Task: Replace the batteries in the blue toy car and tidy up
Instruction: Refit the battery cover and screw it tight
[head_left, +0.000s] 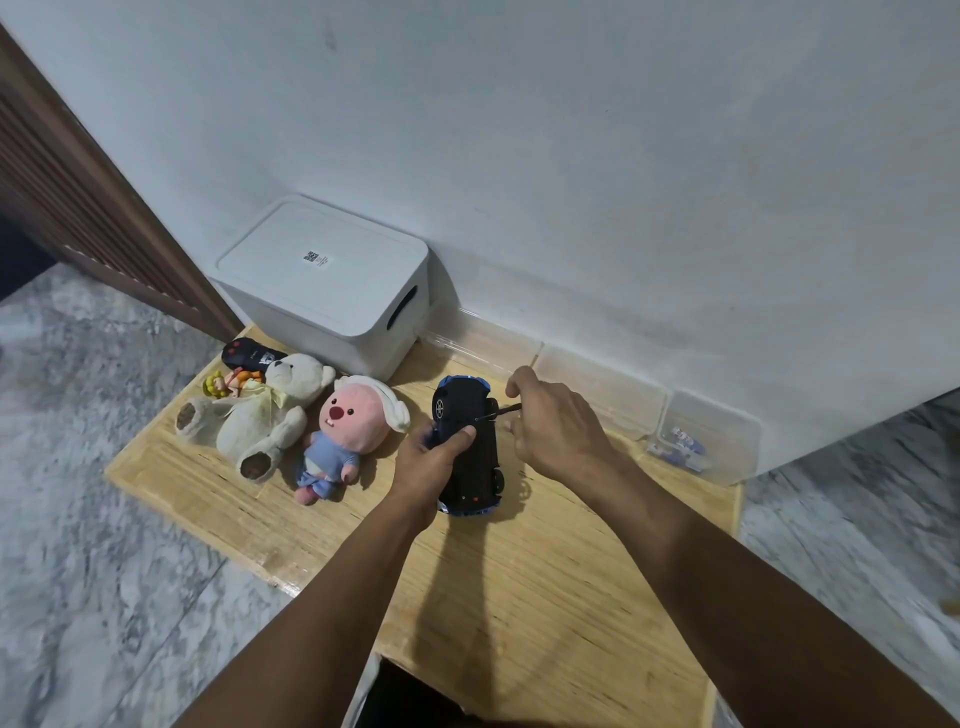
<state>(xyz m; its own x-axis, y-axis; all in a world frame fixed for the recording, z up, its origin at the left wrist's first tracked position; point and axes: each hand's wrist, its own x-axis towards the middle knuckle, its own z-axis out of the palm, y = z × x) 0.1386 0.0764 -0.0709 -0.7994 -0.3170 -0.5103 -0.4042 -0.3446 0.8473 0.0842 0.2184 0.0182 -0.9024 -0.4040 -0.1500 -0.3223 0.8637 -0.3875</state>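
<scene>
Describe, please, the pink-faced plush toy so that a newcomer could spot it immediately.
Start at the white lidded storage box against the wall. On the wooden board before it lie soft toys; the pink-faced plush lies between the cream teddy bear and the left hand. Only it wears blue clothes and a white cap.

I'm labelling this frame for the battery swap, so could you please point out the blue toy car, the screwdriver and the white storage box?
blue toy car (474, 457): head view, black underside.
screwdriver (501, 411): head view, dark shaft.
white storage box (322, 265): head view, lid top.
</scene>
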